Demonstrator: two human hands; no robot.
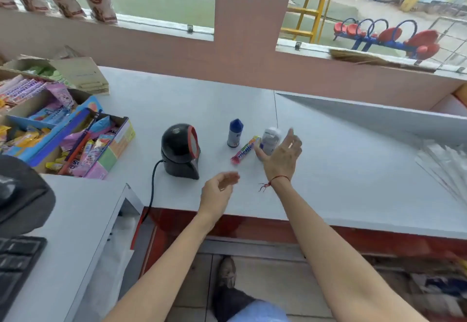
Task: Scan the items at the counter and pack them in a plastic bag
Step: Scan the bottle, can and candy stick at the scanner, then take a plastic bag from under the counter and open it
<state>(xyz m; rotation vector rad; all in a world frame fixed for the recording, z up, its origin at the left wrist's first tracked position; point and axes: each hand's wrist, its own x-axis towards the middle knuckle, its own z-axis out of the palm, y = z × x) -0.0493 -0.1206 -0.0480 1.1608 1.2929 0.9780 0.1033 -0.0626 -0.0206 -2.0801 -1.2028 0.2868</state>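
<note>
On the grey counter [328, 170] stand a small bottle with a blue cap [235, 133], a colourful candy roll [246, 150] lying flat, and a white container [271, 139]. My right hand [281, 156] is spread open right at the white container, fingers around its near side without a closed grip. A black scanner with a red rim [180, 152] stands to the left of the items. Just in front of the scanner, my left hand [218, 190] hovers loosely curled and holds nothing. Clear plastic bags [444, 167] lie at the counter's right end.
Open boxes of sweets [75, 142] fill the left of the counter, with a cardboard box [75, 71] behind. A black keyboard [17, 261] and a dark cap [22, 195] sit at the lower left. The scanner's cable [153, 187] runs down over the front edge.
</note>
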